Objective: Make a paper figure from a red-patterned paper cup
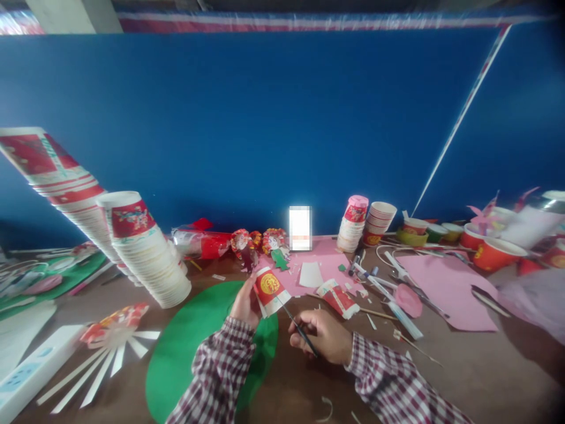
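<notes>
My left hand (pixel 247 303) is closed on a red and white paper cup (pixel 270 285) with a round gold emblem, holding it tilted over the edge of a green paper disc (pixel 189 347). In my right hand (pixel 324 335) is a slim dark-handled tool (pixel 302 337) with a thin metal tip. Its tip meets the cup's lower right edge; whether it is scissors or a knife I cannot tell. Just beyond the right hand lies another red and white cup piece (pixel 339 298), and a white paper piece (pixel 311 275) rests on a pink sheet (pixel 326 253).
Tall cup stacks (pixel 150 253) lean at the left, near a strip-cut cup (pixel 117 330) and a white power strip (pixel 30 368). Smaller cup stacks (pixel 352 227) stand at the back. Pens (pixel 379 288), a glue gun (pixel 399 268), pink paper (pixel 445 288) and red cups (pixel 497 253) lie to the right.
</notes>
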The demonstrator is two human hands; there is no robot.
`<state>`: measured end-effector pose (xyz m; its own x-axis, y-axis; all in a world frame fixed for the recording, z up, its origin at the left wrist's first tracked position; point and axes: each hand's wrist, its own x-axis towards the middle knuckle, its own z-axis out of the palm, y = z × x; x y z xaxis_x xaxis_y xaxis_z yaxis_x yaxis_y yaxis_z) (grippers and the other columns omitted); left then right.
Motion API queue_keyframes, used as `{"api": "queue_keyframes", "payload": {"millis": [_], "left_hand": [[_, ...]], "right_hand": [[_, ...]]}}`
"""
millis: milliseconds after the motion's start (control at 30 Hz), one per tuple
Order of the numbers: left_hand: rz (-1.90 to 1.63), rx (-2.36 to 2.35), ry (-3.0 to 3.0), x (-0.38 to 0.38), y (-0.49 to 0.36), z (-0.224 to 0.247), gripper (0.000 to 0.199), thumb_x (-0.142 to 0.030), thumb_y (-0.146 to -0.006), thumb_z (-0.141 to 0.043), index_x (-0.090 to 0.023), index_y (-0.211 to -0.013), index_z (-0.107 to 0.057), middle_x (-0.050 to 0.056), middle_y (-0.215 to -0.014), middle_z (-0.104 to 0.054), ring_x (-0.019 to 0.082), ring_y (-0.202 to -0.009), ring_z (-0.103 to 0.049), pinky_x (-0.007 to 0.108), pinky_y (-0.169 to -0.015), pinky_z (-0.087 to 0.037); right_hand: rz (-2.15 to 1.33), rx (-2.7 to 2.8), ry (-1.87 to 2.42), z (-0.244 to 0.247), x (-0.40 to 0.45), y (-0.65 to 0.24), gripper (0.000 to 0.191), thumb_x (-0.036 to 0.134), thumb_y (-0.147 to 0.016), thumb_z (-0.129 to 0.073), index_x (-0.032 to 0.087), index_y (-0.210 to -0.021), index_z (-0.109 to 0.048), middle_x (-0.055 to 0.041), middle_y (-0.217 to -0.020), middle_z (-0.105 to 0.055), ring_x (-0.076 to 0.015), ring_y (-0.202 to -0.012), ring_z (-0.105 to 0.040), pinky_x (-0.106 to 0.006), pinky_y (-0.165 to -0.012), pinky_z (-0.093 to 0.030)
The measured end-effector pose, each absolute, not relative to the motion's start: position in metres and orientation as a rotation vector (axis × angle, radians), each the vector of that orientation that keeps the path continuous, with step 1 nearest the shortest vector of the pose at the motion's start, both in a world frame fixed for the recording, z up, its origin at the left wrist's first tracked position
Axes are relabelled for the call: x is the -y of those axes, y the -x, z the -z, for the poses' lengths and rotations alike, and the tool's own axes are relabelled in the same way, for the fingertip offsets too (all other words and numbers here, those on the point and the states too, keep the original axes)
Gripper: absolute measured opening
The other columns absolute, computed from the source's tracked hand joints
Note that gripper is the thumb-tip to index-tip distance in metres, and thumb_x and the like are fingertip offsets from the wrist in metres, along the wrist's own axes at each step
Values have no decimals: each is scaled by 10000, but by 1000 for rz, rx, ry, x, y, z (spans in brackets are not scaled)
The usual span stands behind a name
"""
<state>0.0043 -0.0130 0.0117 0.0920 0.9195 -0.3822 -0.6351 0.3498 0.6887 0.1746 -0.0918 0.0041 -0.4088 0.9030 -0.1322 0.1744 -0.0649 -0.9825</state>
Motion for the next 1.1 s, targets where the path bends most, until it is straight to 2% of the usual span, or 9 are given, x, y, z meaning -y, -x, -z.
{"api": "queue_keyframes", "payload": {"millis": [233,633,933,1100], "left_hand": [[-1227,-859,-383,13,-4,-12,191,-276,-760,-561,-152,-899,-602,57,-763,-684,198,-655,-648,359,-644,-535],[-1238,-857,-360,13,-5,-13,252,-273,-773,-542,-144,-985,-587,72,-789,-684,196,-664,-651,351,-665,-536],[-1286,-858,-377,12,-6,-15,276,-242,-784,-529,-172,-1049,-563,60,-833,-675,175,-692,-648,321,-684,-524],[-1257,-875,-379,11,-6,-13,269,-258,-766,-554,-143,-1008,-572,75,-812,-672,181,-682,-646,319,-675,-522]], "right_hand": [[-1537,1572,1169,-4,91,-174,307,392,-686,-650,139,-844,-580,35,-551,-507,-71,-454,-465,-166,-398,-406],[-1438,1594,1232,-3,91,-175,338,446,-689,-637,138,-820,-592,41,-521,-489,-56,-420,-429,-143,-359,-346],[-1466,1562,1253,-5,91,-173,339,449,-682,-636,141,-814,-586,43,-522,-500,-58,-404,-437,-162,-366,-385],[-1556,1491,1238,-2,89,-172,345,414,-641,-675,140,-827,-580,28,-580,-540,-61,-433,-472,-173,-397,-423]]}}
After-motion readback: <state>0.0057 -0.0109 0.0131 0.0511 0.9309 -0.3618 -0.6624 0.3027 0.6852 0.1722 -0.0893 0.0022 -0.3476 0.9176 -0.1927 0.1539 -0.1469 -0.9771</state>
